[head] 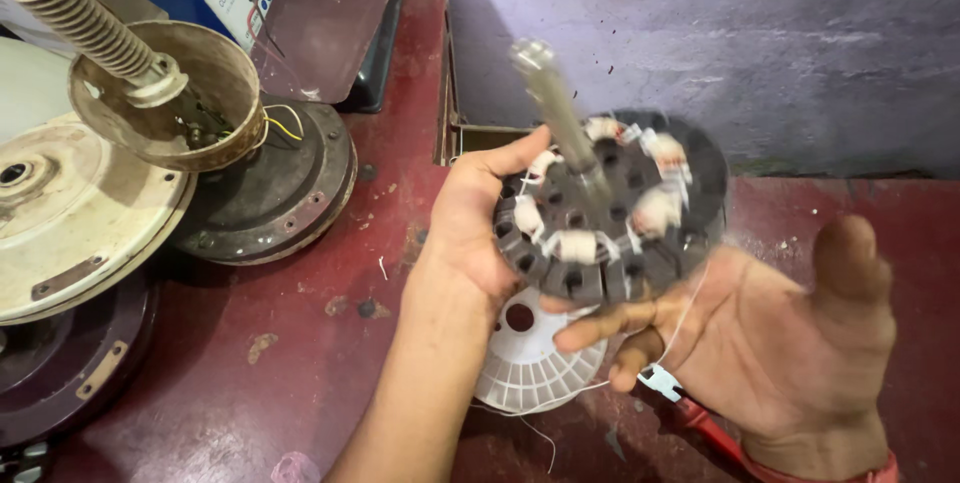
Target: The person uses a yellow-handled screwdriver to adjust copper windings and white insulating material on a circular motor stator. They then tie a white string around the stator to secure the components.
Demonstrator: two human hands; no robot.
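Note:
My left hand (468, 228) grips the left edge of a dark round fan stator (610, 208) with a metal shaft (560, 113) rising from its middle. Several slots around the core carry white-wrapped windings. The stator is tilted and blurred by motion. My right hand (800, 338) is spread open, palm up, just under its lower right edge, with the fingertips near or touching the rim. A thin white thread runs from the stator down across my right palm. Below both hands lies a white ribbed plastic spool (530, 363) on the red table (300, 363).
At left, ceiling fan motor housings are stacked: a cream disc (70, 213), a dark round body (270, 193) with yellow wires, and a brass-coloured cup (170, 93) on a coiled rod. A carton stands behind them. A red-handled tool (710, 428) lies under my right wrist. A purple wall rises behind.

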